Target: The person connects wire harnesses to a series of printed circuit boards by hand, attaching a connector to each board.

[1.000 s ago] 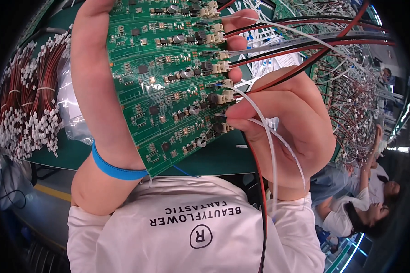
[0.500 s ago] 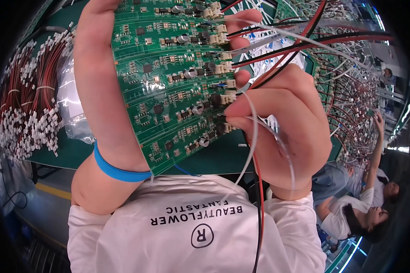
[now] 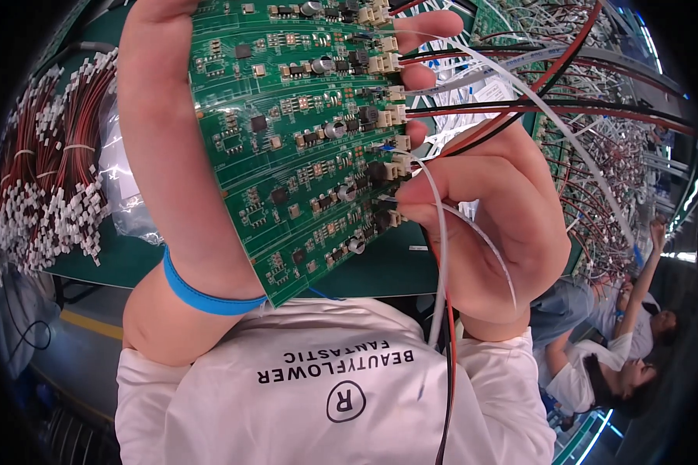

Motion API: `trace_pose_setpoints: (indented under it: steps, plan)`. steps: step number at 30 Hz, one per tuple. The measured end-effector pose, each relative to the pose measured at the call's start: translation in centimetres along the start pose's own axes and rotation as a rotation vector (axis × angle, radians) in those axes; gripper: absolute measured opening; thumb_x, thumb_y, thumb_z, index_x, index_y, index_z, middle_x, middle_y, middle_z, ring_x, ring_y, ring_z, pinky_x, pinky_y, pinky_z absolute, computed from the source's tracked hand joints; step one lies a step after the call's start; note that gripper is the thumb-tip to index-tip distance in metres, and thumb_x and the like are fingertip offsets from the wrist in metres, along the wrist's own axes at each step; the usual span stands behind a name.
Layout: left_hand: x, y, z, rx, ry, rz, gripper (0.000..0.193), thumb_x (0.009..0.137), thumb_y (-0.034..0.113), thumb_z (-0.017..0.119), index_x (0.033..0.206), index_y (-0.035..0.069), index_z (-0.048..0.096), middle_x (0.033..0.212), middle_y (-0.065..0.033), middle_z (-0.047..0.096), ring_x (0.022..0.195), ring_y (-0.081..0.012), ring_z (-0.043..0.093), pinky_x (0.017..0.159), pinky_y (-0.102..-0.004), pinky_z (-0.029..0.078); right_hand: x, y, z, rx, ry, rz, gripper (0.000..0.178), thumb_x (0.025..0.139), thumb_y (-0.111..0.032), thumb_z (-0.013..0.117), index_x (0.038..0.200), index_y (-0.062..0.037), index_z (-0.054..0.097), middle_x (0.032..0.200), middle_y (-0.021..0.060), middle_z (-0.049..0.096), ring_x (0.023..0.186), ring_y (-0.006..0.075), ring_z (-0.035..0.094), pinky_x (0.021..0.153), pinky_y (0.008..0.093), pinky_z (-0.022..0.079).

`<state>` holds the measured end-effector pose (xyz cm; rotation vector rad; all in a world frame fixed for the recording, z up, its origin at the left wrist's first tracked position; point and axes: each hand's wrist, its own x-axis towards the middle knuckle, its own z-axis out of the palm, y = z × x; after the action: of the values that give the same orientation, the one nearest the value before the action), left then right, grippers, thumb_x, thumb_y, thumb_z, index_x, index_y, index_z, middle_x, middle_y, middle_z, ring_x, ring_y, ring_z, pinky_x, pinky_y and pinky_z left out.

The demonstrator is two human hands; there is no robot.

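Below, the dark green worktop [image 3: 364, 280]. Held up and tilted above it, the green circuit-board panel [image 3: 295, 151], slightly farther right than half a second ago. Wrapped behind it from the left edge, gripping firmly, the left hand [image 3: 159, 116], fingertips showing past the connector side. At the lowest strip's connector end, closed in a thumb-and-finger pinch as before, the right hand [image 3: 512, 201]. Off rightward, drooping lower than earlier, red-and-black wires [image 3: 481, 109]. Hanging straighter now, a long white cable [image 3: 443, 263]. Within the pinch, a thin white cable [image 3: 489, 241].

A green circuit-board panel [image 3: 302, 159] slants, a thin white cable [image 3: 495, 249] curving beside its connector edge.
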<state>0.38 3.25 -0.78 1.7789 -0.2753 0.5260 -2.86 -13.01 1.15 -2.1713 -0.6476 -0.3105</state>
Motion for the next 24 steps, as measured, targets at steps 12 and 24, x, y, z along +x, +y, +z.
trace_pose_setpoints:
  steps: [12, 24]
  plan:
    - [-0.7, -2.0, -1.2, -0.631, 0.000, -0.231, 0.043, 0.095, 0.016, 0.033, 0.134, -0.003, 0.033, 0.130, -0.0135, 0.044, 0.110, -0.0221, 0.055, 0.089, -0.0334, 0.051, 0.1, -0.4, 0.0, -0.156, -0.040, -0.047, 0.013, 0.065, 0.002, 0.069, 0.076, 0.0003, 0.062, 0.083, 0.0087, 0.059, 0.077, 0.0215, 0.057, 0.075, 0.0289, 0.044]
    - [0.3, 0.7, 1.3, -0.306, 0.001, -0.364, 0.042, 0.096, 0.019, 0.031, 0.133, -0.001, 0.033, 0.122, -0.0205, 0.051, 0.104, -0.0269, 0.059, 0.085, -0.0375, 0.053, -0.1, -1.1, 0.4, -0.035, -0.037, 0.168, 0.013, 0.071, 0.006, 0.065, 0.080, -0.0009, 0.060, 0.073, 0.0049, 0.055, 0.064, 0.0134, 0.048, 0.058, 0.0235, 0.038]
